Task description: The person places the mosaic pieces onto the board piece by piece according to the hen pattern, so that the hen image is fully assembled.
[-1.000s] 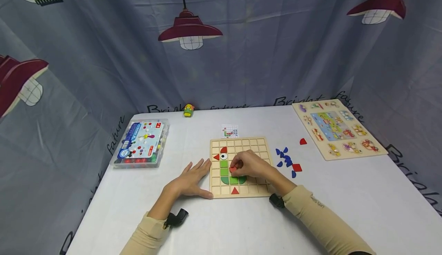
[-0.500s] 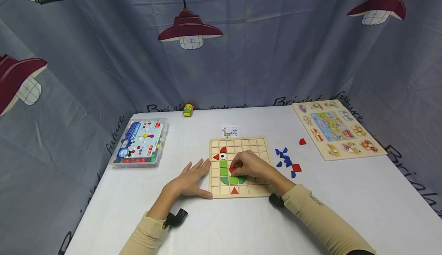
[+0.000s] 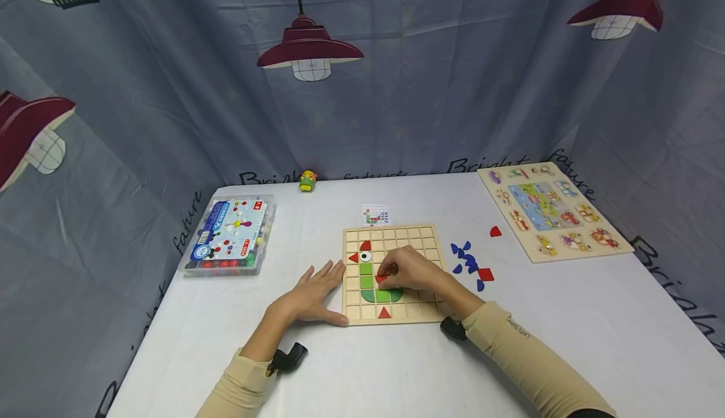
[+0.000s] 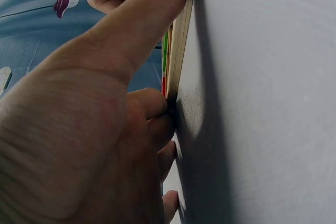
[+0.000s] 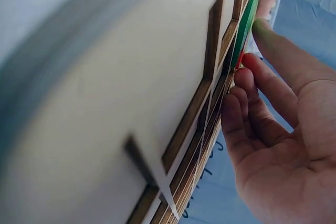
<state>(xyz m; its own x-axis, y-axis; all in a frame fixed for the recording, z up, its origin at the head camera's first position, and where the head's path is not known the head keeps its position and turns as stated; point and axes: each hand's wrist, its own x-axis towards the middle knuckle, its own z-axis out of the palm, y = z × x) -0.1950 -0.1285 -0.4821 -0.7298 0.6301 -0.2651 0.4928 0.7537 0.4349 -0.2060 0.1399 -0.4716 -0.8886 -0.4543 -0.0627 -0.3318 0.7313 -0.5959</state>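
Note:
A wooden grid board (image 3: 416, 311) lies on the table. Its cells hold green squares (image 3: 366, 282), dark green rounded pieces, red pieces and a white eye piece (image 3: 365, 257). My right hand (image 3: 413, 268) pinches a red piece (image 3: 380, 278) between thumb and fingers, low over the cell beside the green squares; the fingers cover part of it. In the right wrist view my thumb lies by a green piece (image 5: 247, 24). My left hand (image 3: 311, 296) rests with spread fingers at the board's left side, thumb and fingertips touching its edge (image 4: 181, 45).
Several blue pieces (image 3: 470, 263), a red square (image 3: 485, 274) and a red rounded piece (image 3: 495, 231) lie right of the board. A pattern card (image 3: 376, 215) is behind it. Further out are a plastic case (image 3: 229, 232), a picture puzzle (image 3: 544, 210) and a small toy figure (image 3: 308, 180).
The red piece under my right fingers appears slightly lower and flatter against the board than a second ago. Both hands stay in nearly the same place.

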